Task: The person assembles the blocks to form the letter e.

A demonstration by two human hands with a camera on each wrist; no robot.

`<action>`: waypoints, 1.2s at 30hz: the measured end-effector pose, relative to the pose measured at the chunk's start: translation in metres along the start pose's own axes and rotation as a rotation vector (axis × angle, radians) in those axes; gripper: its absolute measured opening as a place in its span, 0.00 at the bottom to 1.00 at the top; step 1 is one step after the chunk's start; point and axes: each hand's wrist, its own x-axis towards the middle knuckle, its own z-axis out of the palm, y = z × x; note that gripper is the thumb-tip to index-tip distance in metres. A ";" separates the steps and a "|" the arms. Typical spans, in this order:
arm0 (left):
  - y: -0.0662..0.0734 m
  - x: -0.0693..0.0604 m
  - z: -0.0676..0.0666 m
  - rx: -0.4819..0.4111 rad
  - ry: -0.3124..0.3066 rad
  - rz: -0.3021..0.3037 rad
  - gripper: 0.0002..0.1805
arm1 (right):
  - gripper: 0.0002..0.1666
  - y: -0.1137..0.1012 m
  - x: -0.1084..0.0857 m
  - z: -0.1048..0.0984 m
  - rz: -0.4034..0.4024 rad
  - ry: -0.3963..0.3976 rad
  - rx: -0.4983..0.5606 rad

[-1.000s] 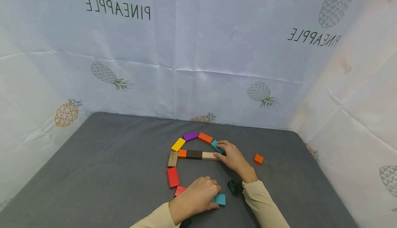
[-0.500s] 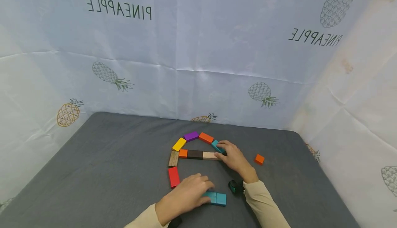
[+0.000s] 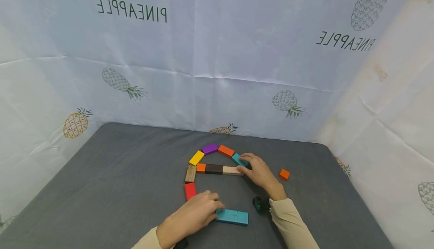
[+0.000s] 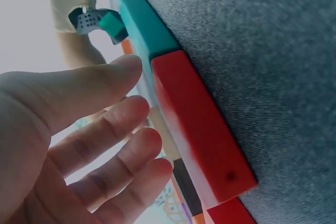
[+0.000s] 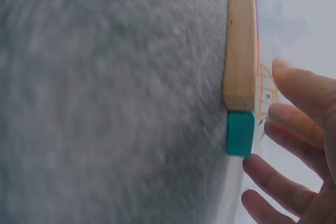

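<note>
My left hand point(image 3: 193, 213) hovers with loosely bent fingers over the left end of the lower row of blocks. In the left wrist view its thumb and fingers stand apart beside a red block point(image 4: 202, 129), which butts against a long teal block point(image 4: 149, 30). The head view shows that long teal block point(image 3: 226, 216) with a small teal block point(image 3: 242, 218) at its right end. My right hand point(image 3: 261, 173) is at the right end of the upper row, by a light wooden block point(image 3: 230, 170) and a teal block point(image 3: 237, 159). Its fingers look spread in the right wrist view, gripping nothing.
A dark block point(image 3: 213, 169) and an orange one point(image 3: 200, 168) continue the middle row. Yellow point(image 3: 196, 158), purple point(image 3: 210, 149) and orange-red point(image 3: 226, 150) blocks form an arc above it. Brown point(image 3: 190, 173) and red point(image 3: 190, 191) blocks line the left side. A loose orange block point(image 3: 284, 174) lies right.
My left hand has moved left along the lower row, away from the small teal block, uncovering the long teal block. The right hand stays nearly in place.
</note>
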 end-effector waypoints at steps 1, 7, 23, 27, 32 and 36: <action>-0.001 -0.001 0.000 -0.005 -0.002 0.000 0.13 | 0.27 0.002 -0.001 -0.001 -0.003 0.003 -0.001; -0.002 -0.003 0.003 -0.028 -0.009 0.007 0.12 | 0.26 0.012 -0.006 -0.010 -0.013 0.011 -0.009; -0.004 -0.005 0.004 -0.100 -0.014 0.009 0.10 | 0.25 0.047 -0.030 -0.033 0.036 0.051 -0.066; -0.004 -0.005 0.004 -0.112 -0.006 0.008 0.09 | 0.25 0.056 -0.036 -0.037 0.020 0.075 -0.076; -0.005 -0.005 0.004 -0.123 -0.011 0.008 0.10 | 0.25 0.066 -0.044 -0.046 0.039 0.066 -0.056; -0.005 -0.004 0.004 -0.125 -0.020 0.008 0.10 | 0.25 0.072 -0.051 -0.053 0.055 0.046 -0.070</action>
